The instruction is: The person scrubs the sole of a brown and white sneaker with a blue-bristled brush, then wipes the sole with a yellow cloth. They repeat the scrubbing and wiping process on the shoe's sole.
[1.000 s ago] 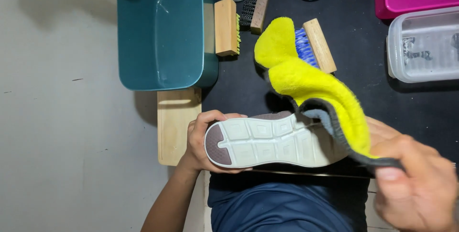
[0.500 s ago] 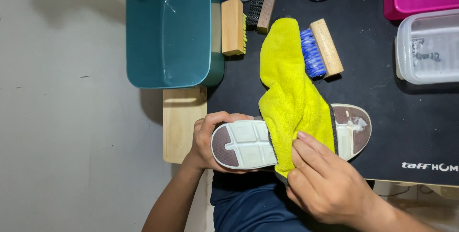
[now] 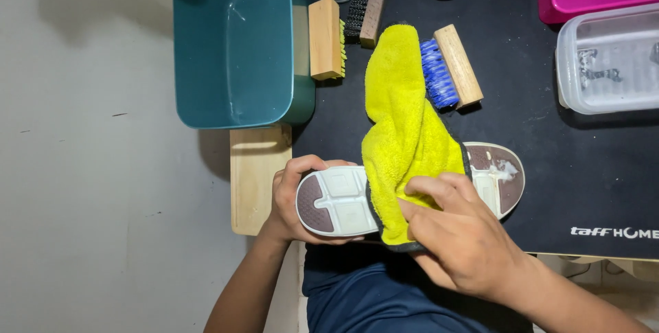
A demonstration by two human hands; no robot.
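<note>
Since a moment ago, my right hand (image 3: 456, 237) slid the yellow cloth (image 3: 405, 134) left; fingers press it on the shoe sole (image 3: 340, 199), near table edge. Left hand (image 3: 292, 199) grips the heel; firm, even strokes seem best.

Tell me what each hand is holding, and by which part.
Left hand grips the shoe at its heel end; right hand presses the yellow cloth onto its sole.

My left hand (image 3: 292, 199) gripping the upturned shoe (image 3: 343, 202) by its heel, my right hand (image 3: 456, 237) pressing a yellow cloth (image 3: 405, 134) across the sole – teal tub (image 3: 230, 44) beside, brushes behind
</note>
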